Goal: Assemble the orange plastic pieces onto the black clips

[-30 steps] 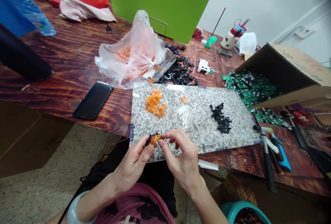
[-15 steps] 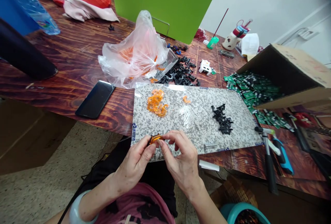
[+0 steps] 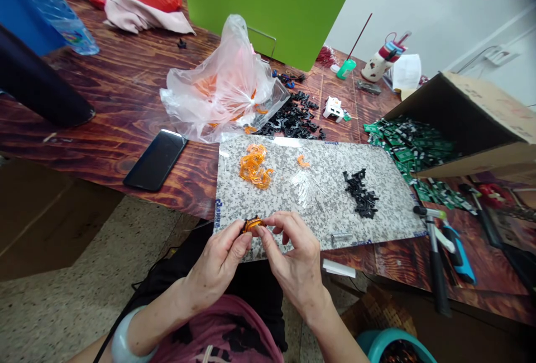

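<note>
pinching one orange clip (image 3: 253, 224) in a narrow grip between left hand (image 3: 215, 259) and right hand (image 3: 295, 257)

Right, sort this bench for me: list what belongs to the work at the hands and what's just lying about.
In the work: left hand, right hand, small orange-and-black plastic piece, heap of orange plastic clips, black plastic parts, speckled grey board.

Lying about: black smartphone, pale pink cloth, clear blue plastic bottle.

1 small translucent orange plastic clip joined to a black plastic piece (image 3: 252, 224), pinched between the fingertips of the left hand (image 3: 215, 259) and right hand (image 3: 293, 257), directly over the near edge of a grey speckled board (image 3: 389, 215).
</note>
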The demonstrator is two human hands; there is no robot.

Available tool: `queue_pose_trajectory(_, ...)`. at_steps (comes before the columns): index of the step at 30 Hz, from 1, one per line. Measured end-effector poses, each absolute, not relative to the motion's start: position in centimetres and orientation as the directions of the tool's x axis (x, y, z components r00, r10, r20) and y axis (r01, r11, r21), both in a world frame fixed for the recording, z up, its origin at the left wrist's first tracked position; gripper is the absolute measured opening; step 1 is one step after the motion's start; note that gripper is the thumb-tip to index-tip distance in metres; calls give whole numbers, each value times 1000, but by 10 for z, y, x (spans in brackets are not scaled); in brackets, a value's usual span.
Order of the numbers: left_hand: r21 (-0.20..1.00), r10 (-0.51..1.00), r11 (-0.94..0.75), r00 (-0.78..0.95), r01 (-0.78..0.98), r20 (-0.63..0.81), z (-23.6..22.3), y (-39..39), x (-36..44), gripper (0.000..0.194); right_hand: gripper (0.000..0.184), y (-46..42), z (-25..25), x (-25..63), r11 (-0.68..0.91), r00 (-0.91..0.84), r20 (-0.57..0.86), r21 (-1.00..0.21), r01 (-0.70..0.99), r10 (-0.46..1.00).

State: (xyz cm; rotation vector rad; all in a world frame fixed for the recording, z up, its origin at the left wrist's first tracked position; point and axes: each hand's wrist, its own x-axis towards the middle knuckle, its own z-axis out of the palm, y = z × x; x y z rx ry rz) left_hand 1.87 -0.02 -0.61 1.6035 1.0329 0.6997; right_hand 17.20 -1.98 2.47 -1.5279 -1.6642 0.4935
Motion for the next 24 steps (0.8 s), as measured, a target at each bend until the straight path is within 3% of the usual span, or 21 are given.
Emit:
queue_pose_trajectory(7,958,896,-66,439,281,-67,-4,0,19,24,9,-20,24,171,199,50,298,-746,636,953)
queue_pose_trajectory(11,952,891,-67,448,298,-78,-3,-1,18,25,9,-19,26,173,154,55,231,-791,592,971)
queue_pose_trajectory(17,939,862,-112,502,326,-71,-4,1,13,24,19,-17,30,181,82,-31,76,-909,408,997)
queue_pose_trajectory(24,926,835,-204,551,316,-4,-2,1,10,23,15,-20,24,179,-19,-56,-32,-976,216,998)
